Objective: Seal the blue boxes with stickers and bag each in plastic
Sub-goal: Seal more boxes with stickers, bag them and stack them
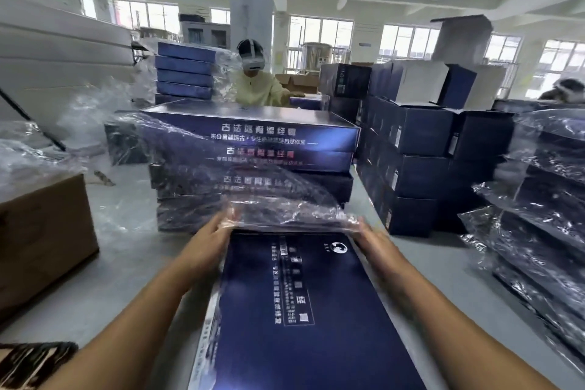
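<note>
The flat dark-blue cardboard box (300,310) lies on the grey table (133,263), running from 6 to 12 o'clock. The left hand (215,231) and right hand (370,239) each pinch the mouth of the crinkly clear plastic bag (285,209) at the box's 12 o'clock corners. I'd keep that mouth stretched wide and pull evenly toward 6, or the film will probably snag on a corner.

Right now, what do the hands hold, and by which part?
The left hand and right hand grip the clear plastic bag by its open edge, at the blue box's far corners.
</note>
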